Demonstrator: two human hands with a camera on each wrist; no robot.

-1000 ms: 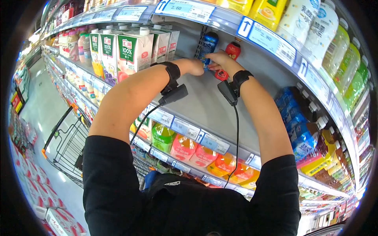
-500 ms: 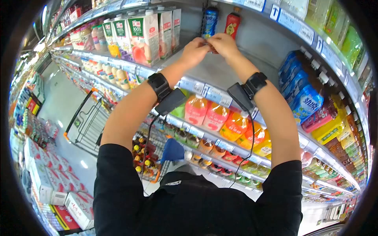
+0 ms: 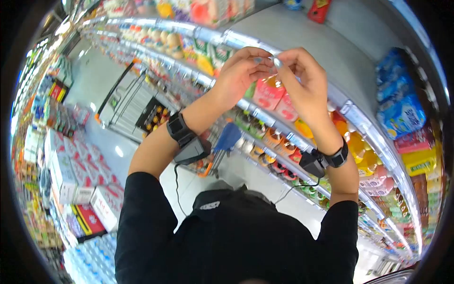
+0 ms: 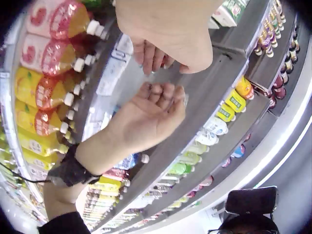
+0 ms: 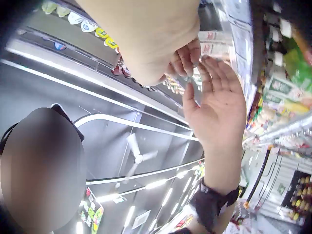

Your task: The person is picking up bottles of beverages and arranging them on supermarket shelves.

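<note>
In the head view my left hand [image 3: 234,80] and right hand [image 3: 305,85] are raised in front of a shelf's edge, their fingertips close together. Both have loosely bent fingers, and no item shows between them. From the left wrist, the right hand [image 4: 148,119] appears palm up with relaxed fingers. The left hand [image 5: 222,109] shows in the right wrist view with its fingers nearly straight and thumb raised. Beyond the hands, a red-labelled bottle [image 3: 318,10] and a blue-labelled bottle [image 3: 293,4] stand on the grey shelf [image 3: 302,33], cut off by the frame's top.
Blue drink packs [image 3: 402,102] sit on the shelf at right. Pink-labelled bottles [image 3: 269,92] line the shelf below the hands. A shopping cart [image 3: 135,102] stands at left in the aisle, with stacked cartons [image 3: 85,168] nearer. Cables run from both wrist cameras.
Both hands have come away from the two bottles at the shelf's back, out toward the body. The head view has tilted down, and the bottles now sit at its top edge.
</note>
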